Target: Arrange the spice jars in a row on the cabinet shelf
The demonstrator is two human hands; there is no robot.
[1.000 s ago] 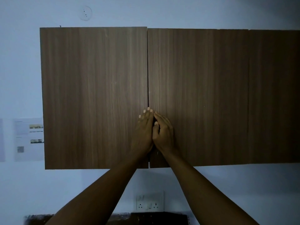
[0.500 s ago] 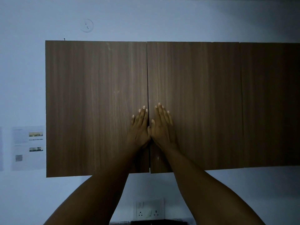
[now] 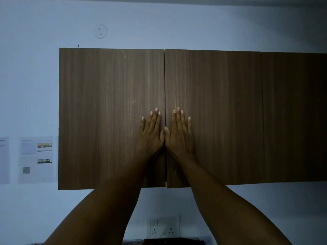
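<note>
A dark wooden wall cabinet fills the middle of the view. Its left door point(image 3: 109, 117) and right door point(image 3: 212, 117) are both closed, meeting at a thin vertical seam. My left hand point(image 3: 152, 133) lies flat on the left door just beside the seam, fingers spread and pointing up. My right hand point(image 3: 179, 133) lies flat on the right door on the other side of the seam, thumbs nearly touching. Neither hand holds anything. The shelf and the spice jars are hidden behind the doors.
A third cabinet panel point(image 3: 293, 117) continues to the right. Printed paper sheets point(image 3: 36, 160) hang on the wall at the left. A white wall socket point(image 3: 163, 228) sits below the cabinet, above a dark counter edge point(image 3: 173, 242).
My hands have gone from curled together at the seam to lying flat, one on each door. The cabinet sits lower in the view, as my head has tilted up.
</note>
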